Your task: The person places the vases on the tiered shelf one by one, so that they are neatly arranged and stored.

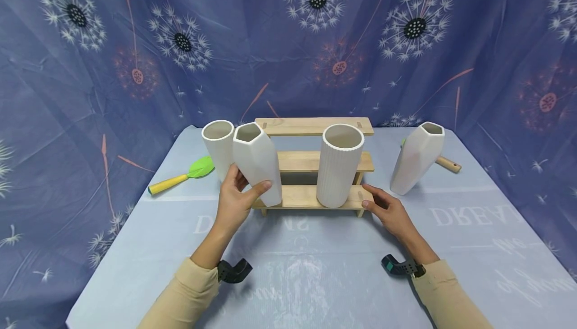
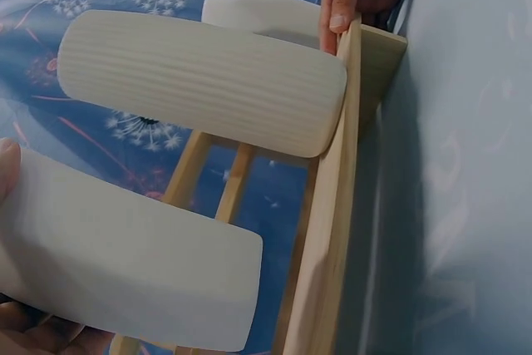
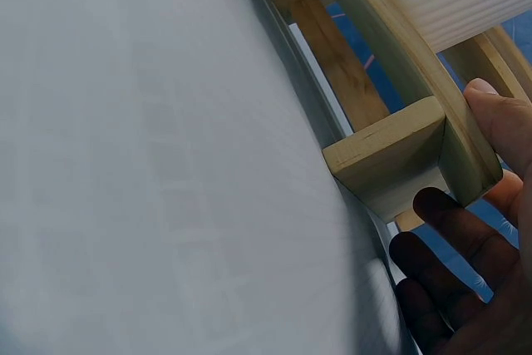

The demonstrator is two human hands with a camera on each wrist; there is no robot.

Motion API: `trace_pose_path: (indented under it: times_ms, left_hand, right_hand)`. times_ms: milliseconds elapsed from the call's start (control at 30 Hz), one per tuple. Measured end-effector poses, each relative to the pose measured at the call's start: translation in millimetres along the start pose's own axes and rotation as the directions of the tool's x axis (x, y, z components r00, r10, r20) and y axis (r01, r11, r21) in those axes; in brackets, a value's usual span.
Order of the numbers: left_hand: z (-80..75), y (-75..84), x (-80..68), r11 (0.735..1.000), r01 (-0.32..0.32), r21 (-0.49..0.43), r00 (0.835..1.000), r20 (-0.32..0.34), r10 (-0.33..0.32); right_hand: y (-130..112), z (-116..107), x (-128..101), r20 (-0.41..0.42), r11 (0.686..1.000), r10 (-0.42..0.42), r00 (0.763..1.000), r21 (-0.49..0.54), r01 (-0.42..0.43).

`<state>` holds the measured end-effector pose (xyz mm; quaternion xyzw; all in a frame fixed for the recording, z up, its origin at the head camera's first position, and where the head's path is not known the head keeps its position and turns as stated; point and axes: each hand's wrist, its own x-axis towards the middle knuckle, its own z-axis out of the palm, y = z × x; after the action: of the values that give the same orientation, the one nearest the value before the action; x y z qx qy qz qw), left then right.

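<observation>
My left hand (image 1: 236, 196) grips a white faceted vase (image 1: 258, 163) with a five-sided mouth, tilted over the left end of the lowest board. In the left wrist view, a gap shows between this vase's base (image 2: 241, 288) and the board. A white ribbed cylindrical vase (image 1: 339, 169) stands on the same board, right of the middle. The three-step wooden shelf stand (image 1: 299, 196) has its right end pinched between thumb and fingers of my right hand (image 1: 389, 211). The right wrist view shows the thumb (image 3: 490, 101) on the board's upper side.
Behind the left hand stands a white round vase (image 1: 218, 143). Another white faceted vase (image 1: 416, 158) is right of the stand, partly hiding a wooden-handled tool (image 1: 448, 163). A green-bladed hand trowel (image 1: 200, 167) with a yellow handle lies left. A patterned blue curtain (image 1: 270, 43) hangs behind the table.
</observation>
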<state>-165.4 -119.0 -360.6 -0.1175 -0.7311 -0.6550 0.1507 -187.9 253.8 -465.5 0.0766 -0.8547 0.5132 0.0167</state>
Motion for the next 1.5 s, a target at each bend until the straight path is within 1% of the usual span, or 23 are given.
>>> trace_pose_path:
  times_ms: [133,333,667,900,1167,1500]
  left_hand:
    - [6.6,-1.2,3.8,1.000,0.011,-0.009,0.999,0.035,-0.011]
    - [13.2,-2.0,10.1,0.999,0.023,-0.028,0.998,0.065,-0.021]
    - [22.8,-8.1,18.0,0.997,0.070,0.009,0.991,0.114,-0.071]
    - [28.9,-11.4,21.6,0.997,0.077,0.021,0.986,0.145,-0.079]
    - [33.6,-13.9,21.9,0.994,0.105,0.016,0.981,0.161,-0.106]
    - [35.1,-18.8,22.1,0.995,0.099,0.034,0.981,0.167,-0.103]
  right_hand:
    - [0,0,0,0.001,1.000,-0.007,1.000,0.008,0.007]
    - [1,0,1,0.004,1.000,-0.006,1.000,0.006,0.006]
    - [2,0,0,0.008,1.000,-0.018,1.000,0.008,0.018]
    - [0,0,-1,0.001,1.000,-0.018,1.000,0.009,0.018]
    - [-2,0,-2,0.004,1.000,-0.011,1.000,0.008,0.011]
    - [-1,2,-1,-0.002,1.000,-0.015,1.000,-0.011,0.015]
